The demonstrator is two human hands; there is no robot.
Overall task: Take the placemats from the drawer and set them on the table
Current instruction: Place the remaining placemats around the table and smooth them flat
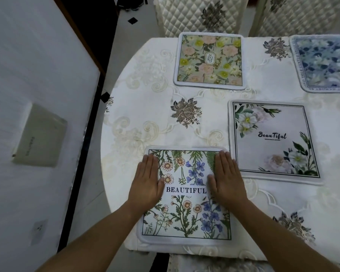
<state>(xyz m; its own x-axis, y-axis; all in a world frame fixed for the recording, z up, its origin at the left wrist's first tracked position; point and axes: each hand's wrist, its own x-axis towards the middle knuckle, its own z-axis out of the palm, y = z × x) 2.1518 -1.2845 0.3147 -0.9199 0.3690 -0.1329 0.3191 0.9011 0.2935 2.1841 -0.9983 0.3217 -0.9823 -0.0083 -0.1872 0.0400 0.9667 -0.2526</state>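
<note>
1. Both my hands lie open and flat, gripping nothing: my left hand [147, 179] presses the left side of the wildflower placemat [185, 195], my right hand [227, 178] the right side.
2. To finish this step well, I judge I should sweep my palms outward to flatten the mat, keep its near edge parallel to the table edge, then lift straight off so it does not skew.
3. Three more mats are already laid: the white-flower placemat [273, 142] just beside this one on the right, the pink-rose placemat [209, 59] across the table, and the blue placemat [324, 63] at the far right, partly out of view.
4. The table [145, 107] wears a cream embroidered cloth, which may wrinkle under a sliding mat.
5. Quilted chairs [200, 14] stand at the far side; a white cabinet [33, 95] stands to my left. I cannot see the drawer.
</note>
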